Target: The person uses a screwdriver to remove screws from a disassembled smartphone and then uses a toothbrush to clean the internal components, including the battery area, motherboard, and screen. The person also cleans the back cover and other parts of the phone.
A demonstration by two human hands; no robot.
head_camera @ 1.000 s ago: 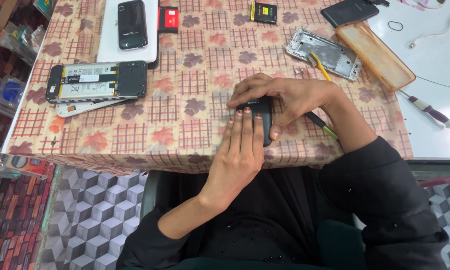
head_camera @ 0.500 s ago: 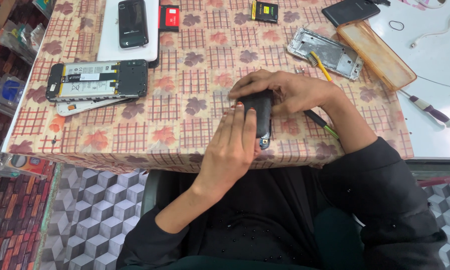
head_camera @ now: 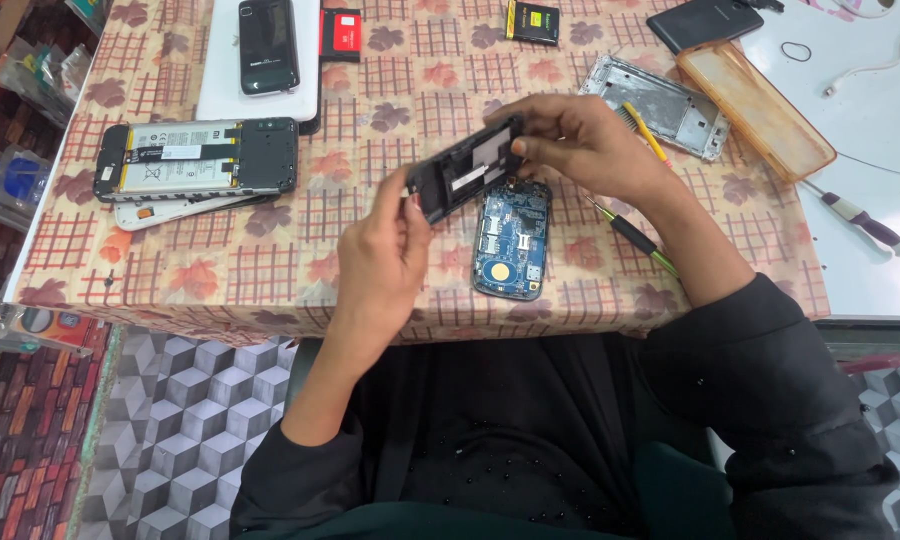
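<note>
Head view: black phone housing [head_camera: 463, 166], tilted, raised above the table [head_camera: 270, 270], gripped at both ends; left hand [head_camera: 385, 250] pinches the lower end, right hand [head_camera: 580, 145] pinches the upper end. Blue circuit board [head_camera: 511, 240] lies flat on the table just below the housing, untouched. Green-handled screwdriver [head_camera: 635, 238] beside the right wrist.

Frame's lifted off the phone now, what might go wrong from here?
The black frame is pinched only at its ends by the left hand and right hand, so it may slip onto the bare blue circuit board below. That board lies close to the table edge and could be knocked off.
</note>
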